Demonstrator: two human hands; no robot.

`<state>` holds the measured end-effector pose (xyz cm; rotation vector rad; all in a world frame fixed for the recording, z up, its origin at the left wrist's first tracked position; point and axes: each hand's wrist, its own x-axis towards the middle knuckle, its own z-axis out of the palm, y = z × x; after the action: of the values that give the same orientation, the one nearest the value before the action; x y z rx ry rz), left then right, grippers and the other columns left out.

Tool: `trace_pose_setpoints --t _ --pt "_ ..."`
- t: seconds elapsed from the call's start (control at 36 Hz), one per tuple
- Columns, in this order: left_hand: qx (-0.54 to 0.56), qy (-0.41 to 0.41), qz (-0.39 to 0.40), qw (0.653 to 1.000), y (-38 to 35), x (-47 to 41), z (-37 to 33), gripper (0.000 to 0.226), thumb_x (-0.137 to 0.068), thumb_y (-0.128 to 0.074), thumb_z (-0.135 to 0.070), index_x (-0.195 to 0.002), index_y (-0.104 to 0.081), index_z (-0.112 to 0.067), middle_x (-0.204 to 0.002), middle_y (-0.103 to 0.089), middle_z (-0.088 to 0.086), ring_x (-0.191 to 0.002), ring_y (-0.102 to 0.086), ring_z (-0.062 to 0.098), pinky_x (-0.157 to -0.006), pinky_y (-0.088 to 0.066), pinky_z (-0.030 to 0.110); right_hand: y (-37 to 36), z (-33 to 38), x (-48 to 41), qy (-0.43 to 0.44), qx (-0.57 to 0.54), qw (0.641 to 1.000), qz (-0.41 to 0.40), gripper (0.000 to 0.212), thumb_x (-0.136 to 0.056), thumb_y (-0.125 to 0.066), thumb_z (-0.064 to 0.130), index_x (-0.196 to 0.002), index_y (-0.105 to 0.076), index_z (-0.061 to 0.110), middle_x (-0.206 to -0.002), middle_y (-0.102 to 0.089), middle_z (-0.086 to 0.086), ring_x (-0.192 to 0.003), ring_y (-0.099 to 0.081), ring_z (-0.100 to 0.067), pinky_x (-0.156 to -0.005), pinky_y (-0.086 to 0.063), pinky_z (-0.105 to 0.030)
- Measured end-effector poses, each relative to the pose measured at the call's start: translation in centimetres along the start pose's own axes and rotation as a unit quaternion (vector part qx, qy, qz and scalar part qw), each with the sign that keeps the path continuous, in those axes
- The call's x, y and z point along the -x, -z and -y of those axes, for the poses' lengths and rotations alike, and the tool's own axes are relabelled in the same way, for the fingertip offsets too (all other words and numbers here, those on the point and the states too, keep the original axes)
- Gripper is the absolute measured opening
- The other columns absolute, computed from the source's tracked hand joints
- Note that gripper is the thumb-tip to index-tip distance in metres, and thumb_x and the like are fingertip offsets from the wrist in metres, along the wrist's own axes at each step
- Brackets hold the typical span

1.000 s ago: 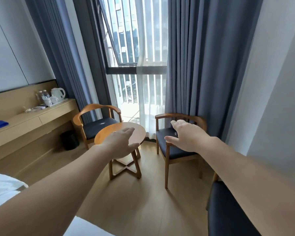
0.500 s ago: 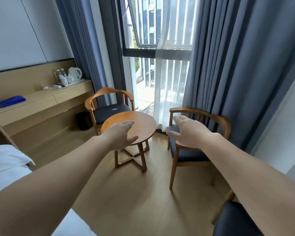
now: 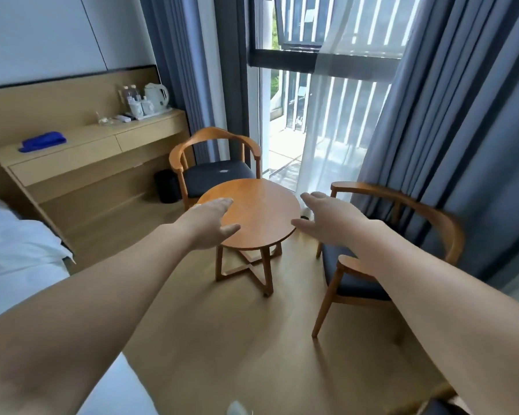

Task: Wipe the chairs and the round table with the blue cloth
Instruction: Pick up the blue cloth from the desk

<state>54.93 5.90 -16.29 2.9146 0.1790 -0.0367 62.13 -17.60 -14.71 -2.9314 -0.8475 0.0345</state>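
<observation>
Head view — wood floor [image 3: 222,339] around round table [image 3: 253,212]

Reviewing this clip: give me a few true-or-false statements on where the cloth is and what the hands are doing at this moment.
1. The blue cloth lies on the wooden desk. True.
2. The left hand grips the blue cloth. False: it holds nothing and reaches out with straight fingers in front of the round table, while the cloth lies far off on the desk.
3. The right hand is open and holds nothing. True.
4. The kettle stands on the round table. False: it stands at the far end of the desk, near the curtain.
</observation>
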Motion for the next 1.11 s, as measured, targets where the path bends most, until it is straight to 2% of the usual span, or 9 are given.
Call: trace_pose_setpoints --t 0.11,0.22,0.31,0.5,0.64,0.83,1.03,1.11 --pt "0.003 0.029 -0.017 0.999 1.0 -4.4 4.6 0.073 -0.09 -0.055 -0.048 -0.148 -0.022 -0.019 -0.153 -0.03 0.002 -0.138 -0.031 0.023 -0.111 -0.032 0.043 -0.5 2.2 -8.1 0.044 0.013 0.999 -0.009 0.07 -0.093 -0.045 0.058 -0.149 -0.026 0.021 -0.148 -0.04 -0.001 -0.116 -0.057 -0.023 -0.085 -0.05 -0.033" --pt "-0.003 0.06 -0.019 0.998 2.7 -8.0 9.2 0.071 -0.092 -0.052 -0.045 -0.149 -0.019 -0.017 -0.155 -0.025 0.002 -0.14 -0.026 0.023 -0.114 -0.026 0.04 -1.0 5.1 -15.6 0.091 0.01 0.996 -0.009 0.069 -0.093 -0.046 0.058 -0.149 -0.027 0.021 -0.146 -0.042 0.0 -0.118 -0.055 -0.023 -0.085 -0.05 -0.032" --pt "-0.012 0.081 -0.02 0.996 3.8 -10.4 12.9 0.071 -0.093 -0.049 -0.046 -0.15 -0.017 -0.018 -0.157 -0.019 0.002 -0.142 -0.02 0.022 -0.114 -0.021 0.037 -1.6 7.1 -20.6 0.114 0.02 0.993 -0.01 0.069 -0.091 -0.046 0.061 -0.147 -0.029 0.025 -0.146 -0.042 0.002 -0.116 -0.057 -0.023 -0.086 -0.055 -0.037" --pt "-0.016 0.125 -0.022 0.992 5.4 -13.2 20.2 0.069 -0.095 -0.045 -0.045 -0.15 -0.015 -0.017 -0.157 -0.018 0.002 -0.144 -0.017 0.019 -0.116 -0.015 0.036 -2.8 12.2 -30.2 0.183 0.015 0.983 -0.012 0.066 -0.091 -0.049 0.057 -0.144 -0.031 0.022 -0.126 -0.052 0.001 -0.1 -0.06 -0.018 -0.077 -0.057 -0.031" --pt "-0.011 0.175 -0.018 0.984 5.3 -15.2 25.2 0.07 -0.094 -0.045 -0.048 -0.15 -0.016 -0.019 -0.157 -0.018 0.0 -0.143 -0.018 0.022 -0.115 -0.017 0.036 -4.1 15.7 -36.6 0.228 0.005 0.974 0.008 0.064 -0.092 -0.048 0.057 -0.143 -0.033 0.022 -0.129 -0.051 0.0 -0.109 -0.057 -0.021 -0.084 -0.055 -0.034" --pt "-0.005 0.241 -0.022 0.97 4.3 -19.5 31.9 0.071 -0.092 -0.045 -0.051 -0.15 -0.017 -0.02 -0.156 -0.02 -0.002 -0.142 -0.022 0.023 -0.114 -0.024 0.038 -6.2 20.2 -46.4 0.3 0.001 0.954 0.02 0.062 -0.092 -0.047 0.057 -0.141 -0.037 0.021 -0.122 -0.051 -0.001 -0.105 -0.056 -0.02 -0.089 -0.052 -0.039" --pt "0.01 0.324 -0.036 0.945 5.8 -24.2 37.6 0.071 -0.091 -0.045 -0.051 -0.149 -0.018 -0.02 -0.156 -0.022 -0.003 -0.14 -0.026 0.025 -0.111 -0.029 0.042 -6.3 24.3 -57.1 0.37 0.014 0.929 0.029 0.063 -0.094 -0.045 0.057 -0.142 -0.036 0.017 -0.13 -0.049 -0.004 -0.116 -0.051 -0.025 -0.095 -0.045 -0.04" --pt "0.011 0.348 -0.048 0.936 6.5 -25.6 39.7 0.07 -0.092 -0.045 -0.049 -0.149 -0.019 -0.018 -0.155 -0.023 -0.003 -0.139 -0.027 0.025 -0.11 -0.028 0.04 -6.2 26.4 -61.0 0.393 0.021 0.919 0.035 0.064 -0.094 -0.044 0.057 -0.142 -0.036 0.015 -0.133 -0.047 -0.005 -0.121 -0.047 -0.026 -0.097 -0.043 -0.04"
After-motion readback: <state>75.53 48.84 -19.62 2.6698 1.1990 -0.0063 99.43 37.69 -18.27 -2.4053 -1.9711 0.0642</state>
